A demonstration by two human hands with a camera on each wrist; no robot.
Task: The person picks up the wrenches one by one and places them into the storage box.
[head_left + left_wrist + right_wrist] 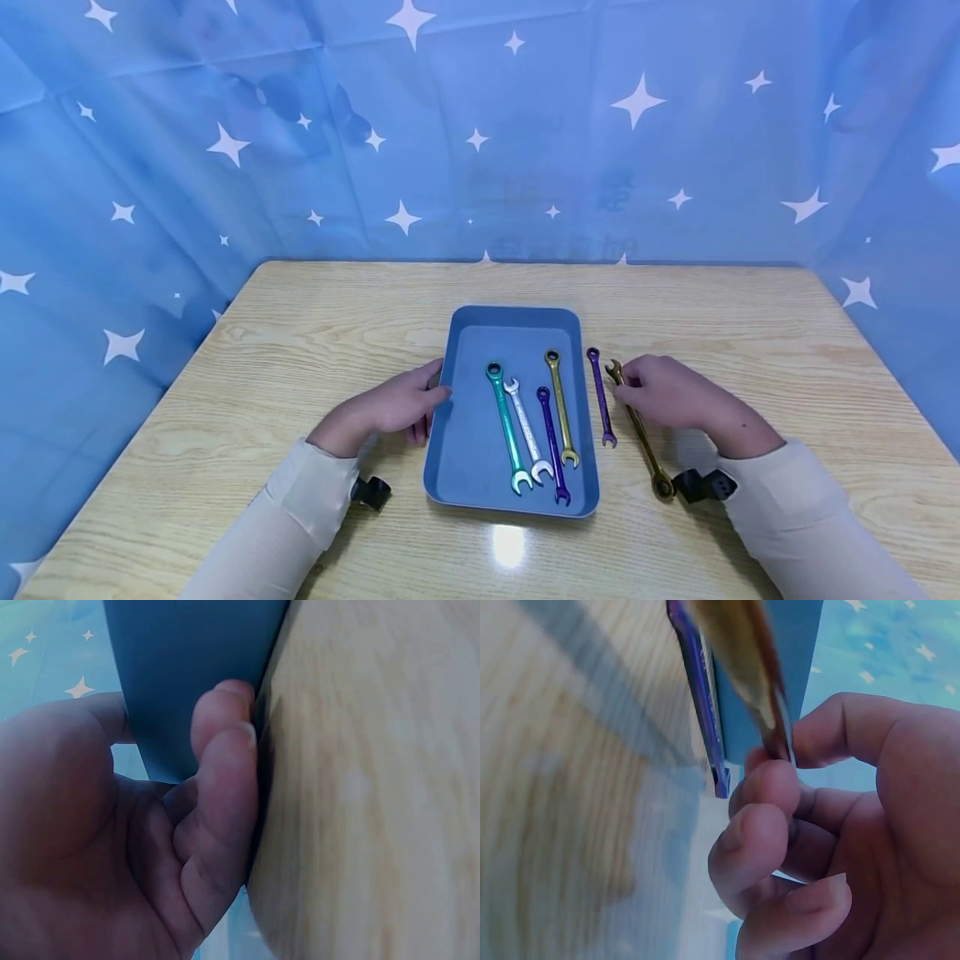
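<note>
My left hand (pixel 401 400) holds the left side of a blue tray (pixel 461 454), its thumb over the rim. In the left wrist view, the fingers (pixel 225 780) curl along the outside of the tray wall (pixel 187 660), low by the tabletop. To the right of the tray, my right hand (pixel 671 396) pinches a dark gold combination wrench (pixel 647 446) near its open end, between thumb and fingers. The ring end points toward the front right. A purple wrench (pixel 601 396) lies on the table between that wrench and the tray.
Inside the tray, side by side, lie a green wrench (pixel 507 429), a silver wrench (pixel 528 429), another purple wrench (pixel 552 442) and a yellow-gold wrench (pixel 561 408). The wooden table (pixel 337 325) ends at a blue star-patterned curtain (pixel 480 175) behind.
</note>
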